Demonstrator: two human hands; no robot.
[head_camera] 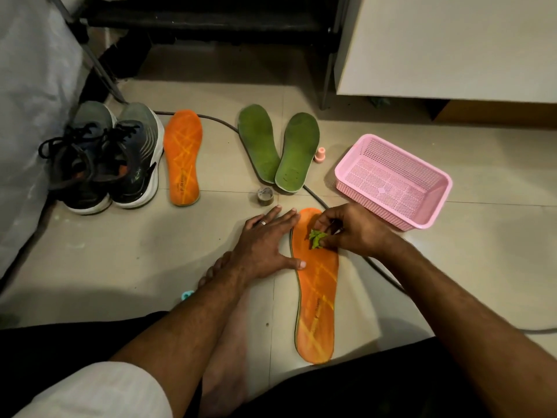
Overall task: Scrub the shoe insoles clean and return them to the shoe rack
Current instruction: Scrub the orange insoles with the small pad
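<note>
An orange insole (316, 300) lies lengthwise on the tiled floor in front of me. My left hand (265, 242) lies flat with spread fingers along its left edge, the thumb pressing on the insole. My right hand (349, 230) pinches a small green scrub pad (316, 239) against the toe end of that insole. A second orange insole (183, 156) lies farther back, beside a pair of dark sneakers (105, 158). Two green insoles (280, 147) lie side by side behind my hands.
A pink perforated basket (428, 203) stands at the right. A small round tin (265, 195) and a pink cap (320, 154) sit near the green insoles. A dark cable (382, 271) runs across the floor. A black shoe rack (211, 16) stands at the back. My bare foot (226, 342) rests below.
</note>
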